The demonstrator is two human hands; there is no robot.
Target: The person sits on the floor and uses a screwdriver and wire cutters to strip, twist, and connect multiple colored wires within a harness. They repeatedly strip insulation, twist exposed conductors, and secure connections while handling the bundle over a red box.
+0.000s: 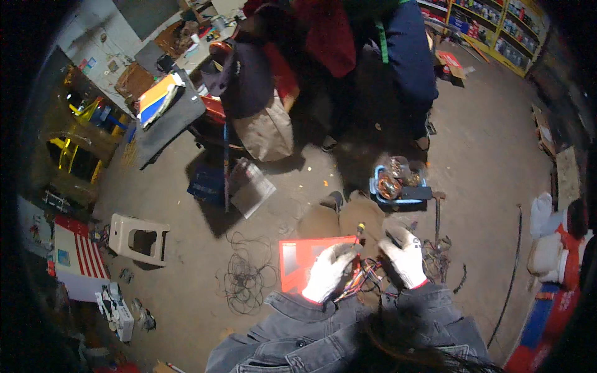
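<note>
My left hand (328, 271), in a white glove with dark fingertips, is closed in a pinch. From its fingertips rises a thin piece with a yellow-and-black end (360, 229); its kind is too small to tell. Below, a bundle of coloured wires (368, 277) lies between my hands, close to my lap. My right hand (405, 260), gloved the same way, is raised beside the bundle, thumb and curled fingers apart, with nothing visible in them. A flat red sheet or box (291, 262) lies partly under my left hand.
A blue basket (374, 185) of containers stands ahead, beside a hammer (438, 211). Tangled thin wire (245, 273) lies at left, near a beige stool (139, 240). A long dark rod (513, 273) lies at right. Another person's legs (407, 68) are across from me.
</note>
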